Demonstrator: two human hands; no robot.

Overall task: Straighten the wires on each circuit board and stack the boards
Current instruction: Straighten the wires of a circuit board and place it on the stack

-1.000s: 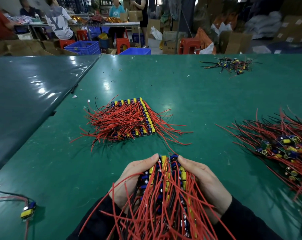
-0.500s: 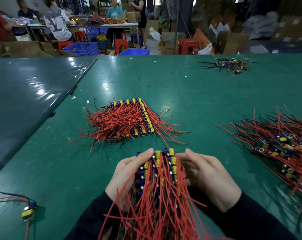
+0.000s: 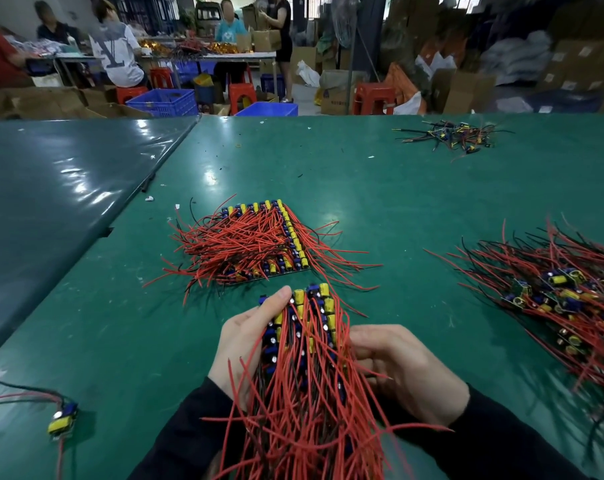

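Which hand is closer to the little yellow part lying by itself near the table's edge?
Left. The left hand grips the board on the side facing the lone yellow part; the right hand is across the board, farther away.

Overhead light glares on the green table [image 3: 207, 176] — edges bend, far background soft.

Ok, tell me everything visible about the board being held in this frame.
The held board is a panel packed with rows of yellow and blue cylindrical parts, some silver-topped. Many long red wires, with a few dark ones, run from it toward the person and splay loosely. It is tilted up off the green table, far end raised. The left hand grips its left edge; the right hand curls into the wires on its right side.
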